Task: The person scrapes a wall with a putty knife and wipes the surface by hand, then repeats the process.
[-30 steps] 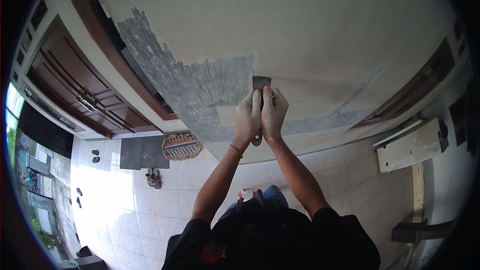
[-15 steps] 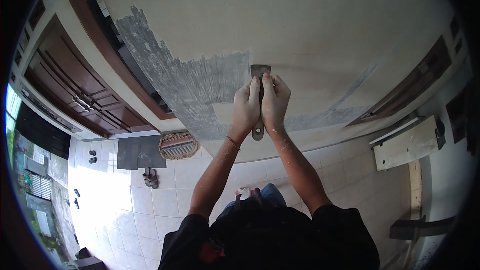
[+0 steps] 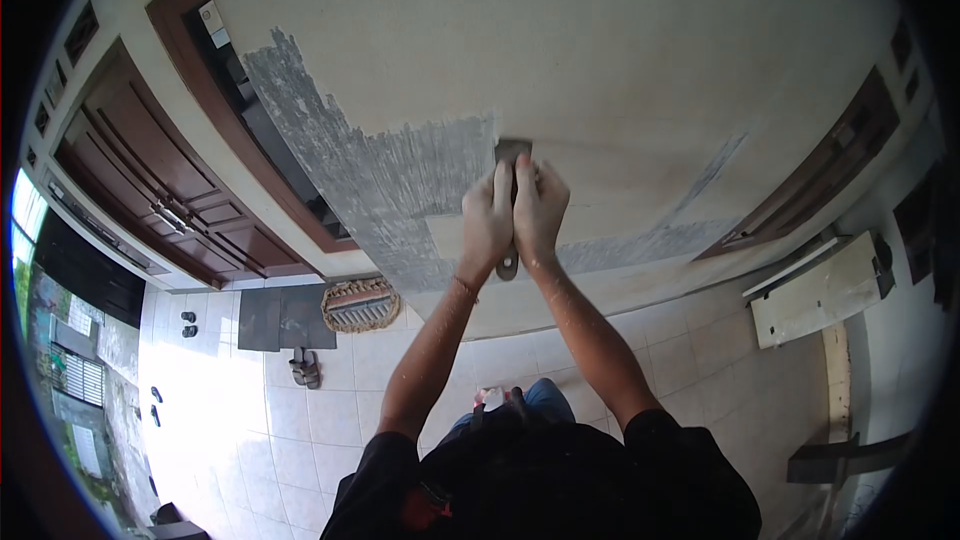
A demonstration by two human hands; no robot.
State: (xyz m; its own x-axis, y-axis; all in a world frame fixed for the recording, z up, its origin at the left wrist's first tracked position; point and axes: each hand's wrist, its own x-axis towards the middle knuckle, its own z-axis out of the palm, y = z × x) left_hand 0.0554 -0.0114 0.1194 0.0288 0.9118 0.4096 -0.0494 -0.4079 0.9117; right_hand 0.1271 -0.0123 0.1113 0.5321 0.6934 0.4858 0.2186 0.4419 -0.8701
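A putty knife (image 3: 514,149) is gripped between both hands, its wide metal blade up against the wall (image 3: 620,60). My left hand (image 3: 487,215) closes round the handle from the left, and my right hand (image 3: 541,205) presses in from the right. Both thumbs lie along the tool near the blade. Below the wrists, the handle's end with its hole sticks out. Just left of the blade, a scraped grey patch (image 3: 400,175) has a ragged upper edge; cream paint covers the wall above and to the right. Pale flecks dot both forearms.
At left stand a brown double door (image 3: 150,190) and a brown-framed window (image 3: 240,90). On the tiled floor lie a woven mat (image 3: 360,305), a dark mat (image 3: 290,318) and sandals (image 3: 305,367). A pale panel (image 3: 820,290) leans at the right.
Both hands and the putty knife have shifted slightly down and left along the wall. The camera view has tilted a little, moving the surroundings slightly down.
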